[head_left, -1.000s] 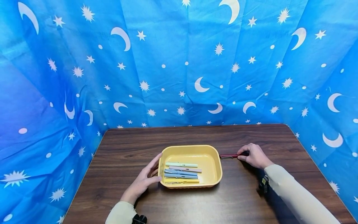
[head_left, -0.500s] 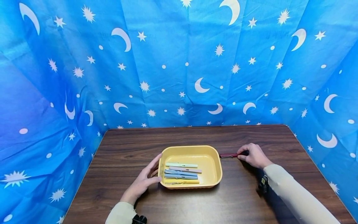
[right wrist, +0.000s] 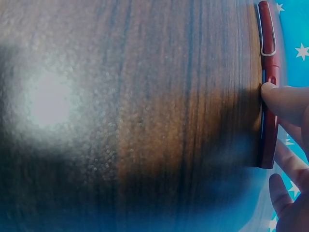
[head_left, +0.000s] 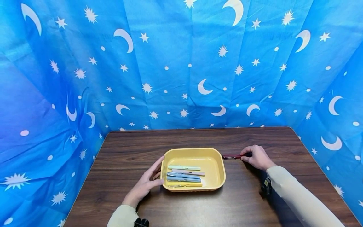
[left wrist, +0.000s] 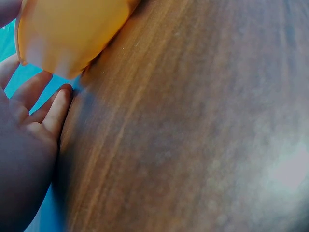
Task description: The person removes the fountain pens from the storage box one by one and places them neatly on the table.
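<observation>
A dark red pen [head_left: 232,157] with a metal clip lies on the table just right of the tray, its clip end by the tray's right wall. My right hand [head_left: 258,157] pinches it between thumb and fingers near its other end; in the right wrist view the thumb presses on the pen's barrel [right wrist: 268,125]. My left hand [head_left: 144,183] rests at the left end of the yellow tray [head_left: 221,186], thumb at the front corner and index finger at the back one. In the left wrist view the other fingers [left wrist: 57,113] stretch out loosely beside the tray.
Inside the tray several pens lie side by side: a mint green pen [head_left: 184,167], a pinkish pen [head_left: 193,172], blue pens [head_left: 187,179] and a yellow pen [head_left: 190,183]. The dark wooden table [head_left: 136,138] backs onto a blue curtain [head_left: 175,41] with moons and stars.
</observation>
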Demonstrator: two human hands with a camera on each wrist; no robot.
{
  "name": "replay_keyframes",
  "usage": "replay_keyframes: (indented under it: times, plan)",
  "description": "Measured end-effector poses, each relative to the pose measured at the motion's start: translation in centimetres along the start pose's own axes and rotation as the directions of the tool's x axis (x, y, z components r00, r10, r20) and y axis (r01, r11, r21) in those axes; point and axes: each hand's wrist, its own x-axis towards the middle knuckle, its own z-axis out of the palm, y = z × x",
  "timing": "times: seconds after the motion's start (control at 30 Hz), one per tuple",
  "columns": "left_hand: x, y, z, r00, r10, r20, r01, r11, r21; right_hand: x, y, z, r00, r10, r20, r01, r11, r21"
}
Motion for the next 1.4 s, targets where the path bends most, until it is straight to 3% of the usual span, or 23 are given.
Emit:
replay_keyframes:
  times: [0.83, 1.17, 1.4]
  plan:
    - [0.1, -0.4, -0.1, 1.0, -0.015, -0.002, 0.015, 1.0, -0.011, 0.0, 0.0, 0.1, 1.0, 0.005, 0.012, -0.005, 1.0, 0.009]
    - [0.1, -0.5, -0.2, 1.0, -0.021, -0.008, 0.021, 1.0, -0.006, -0.4, -0.4, -0.5, 0.998, 0.044, 0.038, -0.045, 0.999, 0.024]
    - [0.1, -0.5, -0.2, 1.0, -0.01, -0.008, 0.01, 1.0, 0.0, -0.6, -0.9, -1.3, 0.998, 0.052, -0.025, -0.051, 0.998, 0.03]
